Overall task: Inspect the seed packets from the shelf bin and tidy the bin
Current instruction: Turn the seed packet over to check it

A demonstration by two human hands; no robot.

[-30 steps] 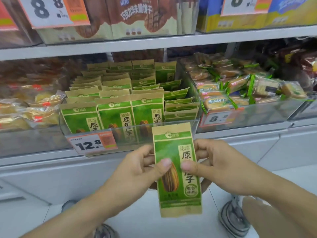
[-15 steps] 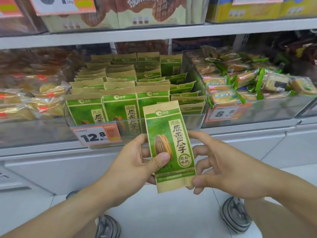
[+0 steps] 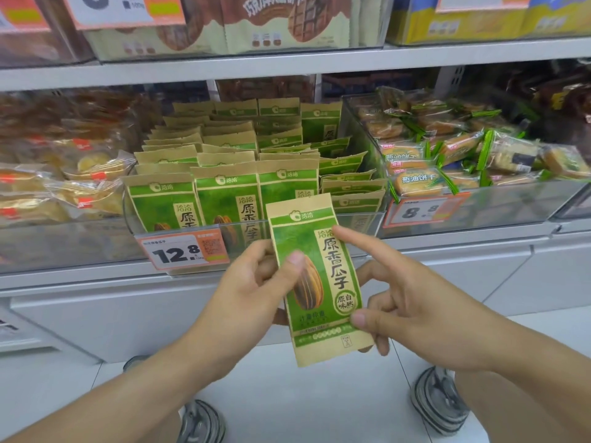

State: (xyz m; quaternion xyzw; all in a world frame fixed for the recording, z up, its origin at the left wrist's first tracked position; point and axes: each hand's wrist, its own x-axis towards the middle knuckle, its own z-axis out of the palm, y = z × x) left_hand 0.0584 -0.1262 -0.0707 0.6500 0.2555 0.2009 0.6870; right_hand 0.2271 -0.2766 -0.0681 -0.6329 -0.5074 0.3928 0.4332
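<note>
We see bright, even light with faint shadows. The shelf edge [image 3: 287,63] bows from wide-angle distortion, and the left snack bags [image 3: 48,187] blur softly.

Lower halves of the front seed packets [image 3: 163,203] blurred behind the bin wall [image 3: 96,247]. Held packet [image 3: 315,276] hides the left hand's [image 3: 249,289] fingers. Upper price tag [image 3: 124,9] cut off at the top edge. Left-hand snacks [image 3: 48,174] blurred.
</note>
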